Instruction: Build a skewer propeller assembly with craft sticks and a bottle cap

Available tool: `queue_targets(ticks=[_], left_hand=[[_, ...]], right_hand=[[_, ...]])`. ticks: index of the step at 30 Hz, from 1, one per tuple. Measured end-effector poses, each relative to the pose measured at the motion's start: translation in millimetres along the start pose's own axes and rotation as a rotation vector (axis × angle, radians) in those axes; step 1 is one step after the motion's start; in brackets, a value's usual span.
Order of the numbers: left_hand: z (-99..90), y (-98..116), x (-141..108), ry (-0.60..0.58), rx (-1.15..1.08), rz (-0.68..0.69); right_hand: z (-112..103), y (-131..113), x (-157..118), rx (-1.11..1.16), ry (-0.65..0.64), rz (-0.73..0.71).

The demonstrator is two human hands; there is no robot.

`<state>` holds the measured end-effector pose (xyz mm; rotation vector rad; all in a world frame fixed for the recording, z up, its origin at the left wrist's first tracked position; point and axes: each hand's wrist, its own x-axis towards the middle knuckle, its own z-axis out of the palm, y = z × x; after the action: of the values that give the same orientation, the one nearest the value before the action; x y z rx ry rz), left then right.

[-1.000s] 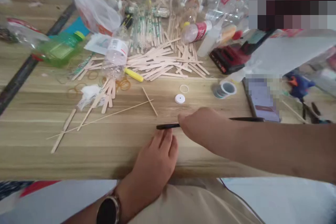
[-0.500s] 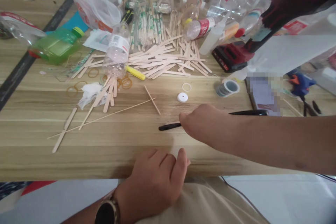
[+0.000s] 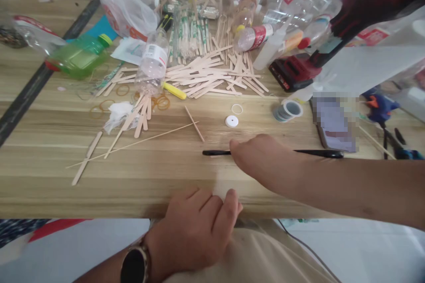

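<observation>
My right hand [image 3: 259,154] is closed around a long, thin black tool [image 3: 318,154]. One end pokes out left of my fingers and the thicker end shows beyond my wrist; its kind is unclear. The tool lies low over the wooden table, almost level. My left hand [image 3: 199,225], a watch on its wrist, rests at the table's front edge with fingers curled and nothing showing in them. Beyond my right hand are a white disc [image 3: 231,121] with a small hole and a pale ring [image 3: 237,108]. A wooden stick [image 3: 194,124] crosses a thin skewer [image 3: 149,141] to the left.
A plastic bottle [image 3: 152,64] with craft sticks at its mouth lies left of centre. Behind are a heap of craft sticks [image 3: 206,75], a green bottle [image 3: 81,55] and several clear bottles. To the right are a spool [image 3: 288,110], a power tool [image 3: 295,70] and a phone [image 3: 335,121].
The black tool has turned from a slant to nearly level, its left end rising and its right end dropping in view. My left hand stays put. The camera view has shifted slightly.
</observation>
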<state>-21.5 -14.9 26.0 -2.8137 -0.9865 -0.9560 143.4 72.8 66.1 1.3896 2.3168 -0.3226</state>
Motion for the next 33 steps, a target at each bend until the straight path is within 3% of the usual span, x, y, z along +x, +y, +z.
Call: queue_targets(ticks=[5, 9, 13, 18, 21, 23, 27, 29, 31, 33], left_hand=[[2.0, -6, 4, -0.028, 0.080, -0.194], [14.9, -15, 18, -0.235, 0.226, -0.382], [27.7, -20, 33, -0.462, 0.219, -0.417], [29.7, -17, 41, -0.496, 0.181, -0.396], [23.5, -17, 43, -0.535, 0.055, -0.523], [17.4, -20, 44, -0.547, -0.095, -0.614], [7.5, -22, 44, -0.532, -0.537, -0.665], [7.8, -18, 40, -0.460, -0.633, -0.674], [12.2, -10, 34, -0.277, -0.508, -0.623], [18.6, -1, 28, -0.190, -0.254, -0.556]], right_hand=[[14, 22, -5, 0.012, -0.084, 0.009], [24, 27, -10, 0.051, -0.054, 0.048], [29, 27, -17, 0.076, -0.023, 0.081], [25, 25, -26, 0.089, 0.006, 0.081], [25, 22, -32, 0.030, 0.016, 0.066], [30, 20, -37, -0.049, 0.103, 0.023], [46, 17, -49, -0.081, 0.473, -0.176], [54, 13, -54, -0.051, 0.623, -0.223], [60, 8, -55, -0.007, 0.724, -0.206], [62, 2, -54, 0.084, 0.783, -0.147]])
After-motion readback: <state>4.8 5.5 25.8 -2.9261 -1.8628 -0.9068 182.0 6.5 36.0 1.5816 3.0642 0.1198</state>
